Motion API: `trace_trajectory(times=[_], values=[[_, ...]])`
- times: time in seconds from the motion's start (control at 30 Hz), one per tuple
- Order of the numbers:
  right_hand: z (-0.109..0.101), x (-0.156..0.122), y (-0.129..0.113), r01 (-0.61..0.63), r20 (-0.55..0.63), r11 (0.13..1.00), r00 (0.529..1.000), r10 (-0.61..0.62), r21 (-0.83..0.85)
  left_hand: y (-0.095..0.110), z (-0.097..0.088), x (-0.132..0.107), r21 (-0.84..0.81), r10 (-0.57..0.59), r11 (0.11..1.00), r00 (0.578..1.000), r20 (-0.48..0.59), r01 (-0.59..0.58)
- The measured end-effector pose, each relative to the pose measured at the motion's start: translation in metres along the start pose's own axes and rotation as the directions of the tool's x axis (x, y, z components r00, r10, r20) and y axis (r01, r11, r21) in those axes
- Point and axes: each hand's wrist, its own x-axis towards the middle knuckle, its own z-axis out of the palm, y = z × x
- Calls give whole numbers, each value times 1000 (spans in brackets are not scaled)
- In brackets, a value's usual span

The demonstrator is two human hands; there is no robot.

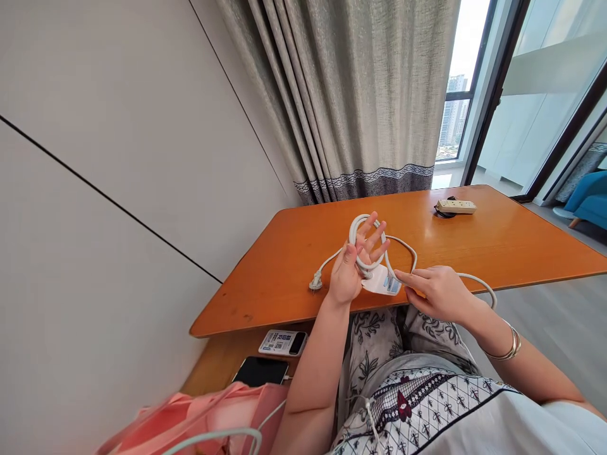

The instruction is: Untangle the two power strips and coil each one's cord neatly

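Note:
My left hand (pixel 358 259) is raised over the near table edge with a coiled white power cord (pixel 353 234) looped around its spread fingers, the thumb against the loops. At the right, my right hand (pixel 434 291) has its fingertips on a length of the same cord; its palm side is hidden. Beneath the coil lies a flat white power strip (pixel 380 281) with a printed label, partly covered by my hands. A white plug (pixel 315 282) on the cord's end rests on the table left of my left hand. More cord hangs past the table edge by my right wrist.
The orange-brown wooden table (pixel 265 272) has a second, cream power strip (pixel 456 206) with a black cord at its far right. Lower left are a white power bank (pixel 283 342), a dark phone (pixel 260 371) and a pink bag (pixel 227 411). A curtain (pixel 370 95) hangs behind.

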Motion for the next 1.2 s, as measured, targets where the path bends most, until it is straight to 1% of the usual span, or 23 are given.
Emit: trace_trajectory(times=[0.07,0.17,0.23,0.3,0.4,0.5,0.57,0.6,0.7,0.77,0.87,0.93,1.0,1.07,1.13,1.2], values=[[-3,4,-8,-34,57,999,998,33,11,-2,1,-2,51,19,999,1000,18,-20],[-6,8,-18,-107,134,989,987,94,98,-4,-1,-5,138,87,986,995,41,-92],[-5,9,-22,-146,164,977,979,120,156,-5,-4,-5,201,143,968,988,57,-152],[-3,9,-23,-179,179,968,973,148,176,-6,-8,-5,268,187,942,980,75,-200],[0,8,-21,-260,192,959,952,236,112,-9,-14,-2,368,249,892,965,87,-263],[3,8,-18,-339,172,940,924,340,-37,-12,-18,0,422,310,852,948,71,-310],[5,8,-18,-323,142,940,931,337,-112,-13,-19,2,422,325,849,944,59,-319],[5,7,-18,-289,127,948,944,305,-132,-13,-19,2,417,324,852,945,56,-317],[5,7,-21,-121,56,982,990,130,-143,-12,-16,1,412,288,865,956,60,-287],[3,9,-23,14,-24,991,1000,-18,-133,-10,-13,0,414,239,876,968,75,-248],[-4,14,-26,183,-136,975,970,-200,-127,-9,-11,-3,399,150,898,982,118,-185],[-11,19,-26,256,-177,960,946,-273,-116,-9,-10,-5,366,85,921,986,141,-132],[-17,25,-24,303,-207,950,927,-313,-78,-8,-9,-9,327,5,943,988,157,-56],[-23,32,-18,319,-260,948,914,-312,-16,-7,-8,-12,298,-74,954,983,165,22],[-27,38,-9,302,-331,952,904,-269,52,-5,-7,-16,275,-140,958,974,178,87],[-31,45,-1,239,-380,964,908,-179,118,-3,-4,-18,244,-205,958,957,203,154]])
